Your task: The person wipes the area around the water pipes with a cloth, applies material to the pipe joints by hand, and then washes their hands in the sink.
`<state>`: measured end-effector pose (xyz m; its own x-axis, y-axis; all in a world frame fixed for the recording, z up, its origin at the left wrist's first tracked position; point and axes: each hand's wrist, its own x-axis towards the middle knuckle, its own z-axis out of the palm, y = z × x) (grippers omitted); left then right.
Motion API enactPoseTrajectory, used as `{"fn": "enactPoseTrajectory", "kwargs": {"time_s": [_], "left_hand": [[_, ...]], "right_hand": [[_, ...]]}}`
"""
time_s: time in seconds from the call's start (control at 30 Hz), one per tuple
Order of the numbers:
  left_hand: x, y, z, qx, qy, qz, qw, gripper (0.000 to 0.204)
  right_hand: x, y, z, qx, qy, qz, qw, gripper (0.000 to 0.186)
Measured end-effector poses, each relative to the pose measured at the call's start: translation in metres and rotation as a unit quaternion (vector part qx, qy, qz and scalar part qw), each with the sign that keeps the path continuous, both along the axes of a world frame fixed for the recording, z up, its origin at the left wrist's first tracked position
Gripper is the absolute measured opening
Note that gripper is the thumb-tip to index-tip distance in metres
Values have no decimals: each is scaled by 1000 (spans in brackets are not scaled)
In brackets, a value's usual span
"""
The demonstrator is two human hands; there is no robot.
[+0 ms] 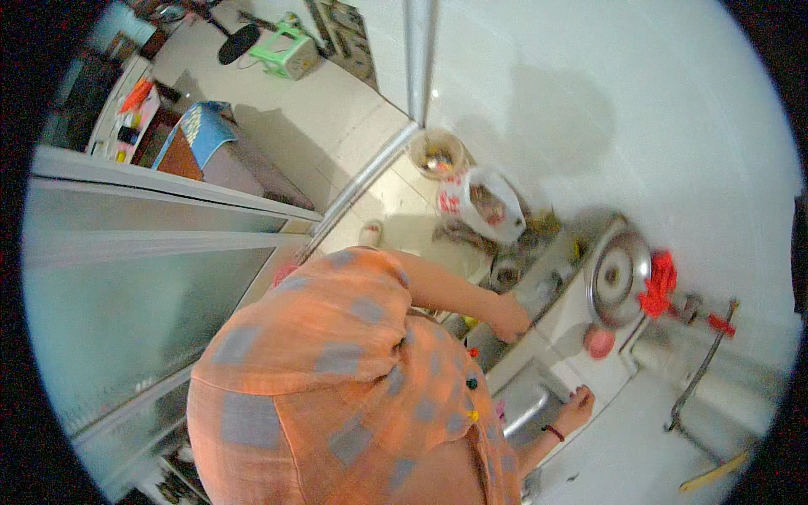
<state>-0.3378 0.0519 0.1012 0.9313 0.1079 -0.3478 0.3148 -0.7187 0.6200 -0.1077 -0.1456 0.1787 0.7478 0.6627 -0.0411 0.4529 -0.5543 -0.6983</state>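
My left hand reaches down at the front edge of the pale counter, beside an open grey space below it. Its fingertips are hidden and blurred, so I cannot make out what they hold. A pale, see-through item lies just past this hand. My right hand, with a dark red bracelet at the wrist, is over the counter beside the metal sink. Its fingers are loosely bent and apart, and nothing shows in them. A round metal lid or basin and a pink round object are on the counter beyond.
A red cloth or bag is against the wall by the metal basin. On the floor stand a white plastic bag and a bin. Frosted glass panels are at the left; a green stool stands beyond the doorway.
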Motion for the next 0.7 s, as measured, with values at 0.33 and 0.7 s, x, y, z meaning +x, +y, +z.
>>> {"fn": "enactPoseTrajectory", "kwargs": {"time_s": [0.33, 0.7], "left_hand": [[-387, 188, -14, -39, 129, 405, 904, 40], [-633, 318, -33, -77, 52, 634, 768, 38]], "right_hand": [[-285, 293, -74, -60, -10, 445, 894, 21], [-546, 552, -70, -129, 14, 669, 731, 23]]}}
